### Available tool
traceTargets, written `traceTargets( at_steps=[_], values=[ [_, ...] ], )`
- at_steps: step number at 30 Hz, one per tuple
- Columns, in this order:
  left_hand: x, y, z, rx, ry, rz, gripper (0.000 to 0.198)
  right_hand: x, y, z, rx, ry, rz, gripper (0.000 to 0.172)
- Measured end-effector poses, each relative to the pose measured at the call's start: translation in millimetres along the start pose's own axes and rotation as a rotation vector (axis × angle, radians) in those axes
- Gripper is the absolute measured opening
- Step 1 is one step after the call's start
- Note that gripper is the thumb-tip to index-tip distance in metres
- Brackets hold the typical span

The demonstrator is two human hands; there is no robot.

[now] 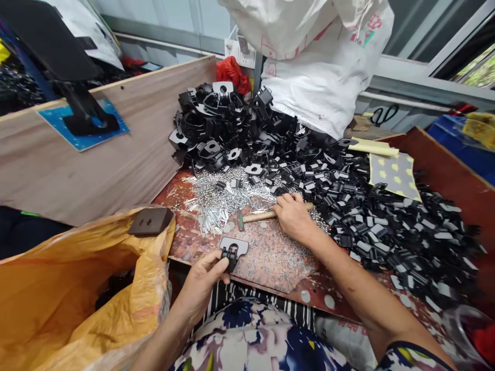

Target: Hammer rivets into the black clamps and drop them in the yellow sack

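My left hand (201,281) pinches a black plastic clip (232,251) with a grey tab, held at the near edge of the worktable (270,260). My right hand (294,214) rests closed on the wooden handle of a small hammer (253,217), whose metal head points left. Just beyond the hammer lies a heap of shiny metal pins (224,195). Behind and to the right spreads a big pile of black clip parts (348,190).
An open yellow sack (65,288) stands at my left, with a dark block (150,220) on its rim. A wooden board (116,139) walls the left side. A white sack (320,56) leans at the back. Scissors (382,114) and patterned paper (394,174) lie far right.
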State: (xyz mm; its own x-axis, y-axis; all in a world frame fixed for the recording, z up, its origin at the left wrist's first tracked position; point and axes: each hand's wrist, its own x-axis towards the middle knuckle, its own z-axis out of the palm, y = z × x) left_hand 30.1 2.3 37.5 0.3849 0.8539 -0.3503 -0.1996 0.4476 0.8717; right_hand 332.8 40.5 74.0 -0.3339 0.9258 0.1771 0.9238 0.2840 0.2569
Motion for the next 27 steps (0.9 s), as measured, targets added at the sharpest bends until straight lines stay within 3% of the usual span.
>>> traceTargets(
  at_steps=[4, 7, 11, 15, 18, 22, 24, 27],
  values=[
    [-4.7, 2.2, -5.6, 0.013, 0.005, -0.015, 0.033, -20.4, -9.0, -22.1, 0.102, -0.093, -0.065, 0.010],
    [-4.3, 3.1, -7.2, 0.028, 0.009, -0.029, 0.033, -22.5, -10.8, -24.0, 0.283, -0.170, -0.048, 0.002],
    [-3.3, 3.2, -1.6, 0.031, -0.011, -0.032, 0.033, 13.3, -7.0, -0.5, 0.513, -0.028, 0.192, 0.017],
    [-7.5, 1.9, -0.1, 0.059, -0.036, -0.024, 0.033, 52.6, -7.0, 26.2, 0.661, 0.048, 0.249, 0.011],
    [-10.7, -0.9, -5.2, 0.095, -0.034, -0.033, 0.033, 57.8, -4.1, 34.8, 0.762, 0.093, 0.291, 0.015],
    [-8.6, -4.9, -7.9, 0.144, -0.051, -0.020, 0.033, 41.9, 5.0, 30.2, 0.978, 0.173, 0.419, 0.016],
    [-4.4, -3.9, -4.2, 0.230, -0.054, 0.044, 0.030, 31.2, 2.5, 22.4, 1.100, 0.174, 0.469, 0.028],
    [4.3, 4.7, 6.7, 0.562, -0.007, 0.337, 0.025, 15.6, -18.7, 4.9, 1.355, 0.099, 0.509, 0.036]
  ],
)
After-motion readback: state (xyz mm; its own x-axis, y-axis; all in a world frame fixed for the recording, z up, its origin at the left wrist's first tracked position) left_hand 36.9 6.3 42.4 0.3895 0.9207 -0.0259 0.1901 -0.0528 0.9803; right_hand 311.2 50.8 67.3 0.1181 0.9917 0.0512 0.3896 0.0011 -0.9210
